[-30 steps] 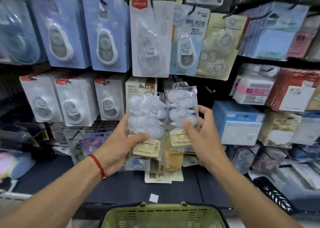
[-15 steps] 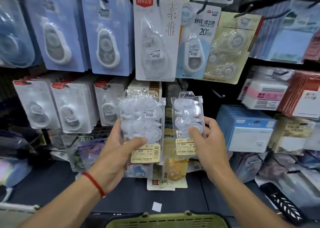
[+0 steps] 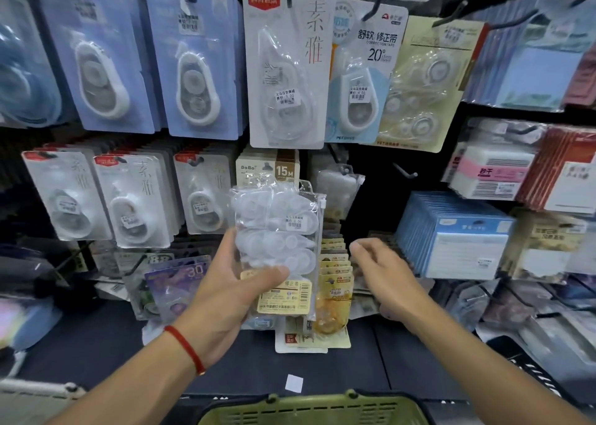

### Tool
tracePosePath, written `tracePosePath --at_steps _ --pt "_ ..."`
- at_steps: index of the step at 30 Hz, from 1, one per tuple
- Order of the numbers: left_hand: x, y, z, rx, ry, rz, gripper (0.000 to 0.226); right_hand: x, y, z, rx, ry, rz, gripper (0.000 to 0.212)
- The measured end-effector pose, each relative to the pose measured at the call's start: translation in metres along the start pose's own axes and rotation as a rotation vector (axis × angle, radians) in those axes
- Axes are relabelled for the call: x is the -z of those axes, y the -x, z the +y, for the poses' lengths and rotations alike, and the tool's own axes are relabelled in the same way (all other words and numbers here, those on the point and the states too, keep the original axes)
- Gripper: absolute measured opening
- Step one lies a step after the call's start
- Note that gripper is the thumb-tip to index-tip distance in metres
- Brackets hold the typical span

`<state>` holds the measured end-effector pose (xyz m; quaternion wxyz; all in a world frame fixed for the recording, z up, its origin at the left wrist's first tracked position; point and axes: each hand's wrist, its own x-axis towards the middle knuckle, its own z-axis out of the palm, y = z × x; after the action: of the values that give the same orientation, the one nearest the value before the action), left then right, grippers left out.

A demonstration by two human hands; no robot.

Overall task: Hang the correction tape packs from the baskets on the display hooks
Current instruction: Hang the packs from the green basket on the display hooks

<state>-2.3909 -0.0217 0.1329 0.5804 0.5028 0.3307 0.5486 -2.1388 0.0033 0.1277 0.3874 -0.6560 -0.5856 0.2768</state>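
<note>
In front of the black pegboard wall of stationery, the left hand [image 3: 225, 290] grips a clear plastic bag pack of white correction tapes with a yellow label card [image 3: 277, 247], thumb across the front near the label and fingers curled behind. The pack stands upright, held up before the lower rows of the display. Half a second ago the right hand [image 3: 383, 274] pinched a second, smaller clear pack; now it holds nothing, its fingers loosely bent and blurred, set apart to the right of the held pack. A small clear bag pack of white correction tapes [image 3: 338, 187] now hangs on a display hook above and between the two hands, just right of the beige "15M" card [image 3: 267, 168], where before only a bare space showed. The left hand has risen a little and its pack has shifted rightward toward the middle of the view.

Below the hung pack a column of yellow-topped cards [image 3: 335, 260] steps downward, with a yellow-orange tape pack [image 3: 332, 315] at its foot. Above, a white card with a red tab and large characters [image 3: 287, 69] hangs beside a pale blue "20" correction tape card [image 3: 364, 69]. To the right sit stacked blue boxes [image 3: 458, 234]. The rim of an olive-green plastic basket [image 3: 309, 407] shows at the bottom edge, directly under the hands, its contents out of sight. A red string bracelet [image 3: 185, 347] circles the left wrist.
</note>
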Motion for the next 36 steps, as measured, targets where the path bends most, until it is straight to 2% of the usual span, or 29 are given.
tracePosePath --at_steps 3,5,10,14,16,21,24,28,32,36 --pt "-0.006 -0.002 -0.004 0.008 0.005 -0.026 0.072 -0.005 0.024 -0.006 0.123 -0.251 -0.19 0.041" --pt "-0.014 -0.003 -0.008 0.013 -0.005 -0.044 0.077 -0.009 0.034 -0.011 0.165 -0.34 -0.257 0.04" --pt "-0.028 -0.004 -0.013 0.003 -0.036 -0.047 0.078 -0.014 0.045 -0.016 0.215 -0.402 -0.121 0.014" --pt "-0.032 -0.01 -0.01 0.013 -0.012 0.029 0.059 -0.006 0.047 -0.02 0.223 -0.396 0.038 0.021" --pt "-0.03 -0.012 -0.007 -0.032 -0.072 0.071 0.047 0.0 0.045 -0.022 0.266 -0.336 0.127 0.017" --pt "-0.019 -0.013 -0.007 -0.179 -0.218 0.114 0.045 0.008 0.035 -0.029 0.258 -0.364 0.116 0.022" --pt "-0.015 -0.013 -0.008 -0.181 -0.19 0.117 0.041 0.008 0.03 -0.031 0.249 -0.376 0.091 0.028" --pt "-0.01 -0.014 -0.007 -0.167 -0.158 0.132 0.04 0.004 0.029 -0.032 0.21 -0.422 0.094 0.022" --pt "-0.007 -0.013 -0.004 -0.148 -0.145 0.117 0.048 0.0 0.029 -0.032 0.199 -0.463 0.118 0.017" --pt "-0.004 -0.015 -0.005 -0.105 -0.025 0.081 0.048 -0.002 0.028 -0.028 0.196 -0.449 0.178 0.009"
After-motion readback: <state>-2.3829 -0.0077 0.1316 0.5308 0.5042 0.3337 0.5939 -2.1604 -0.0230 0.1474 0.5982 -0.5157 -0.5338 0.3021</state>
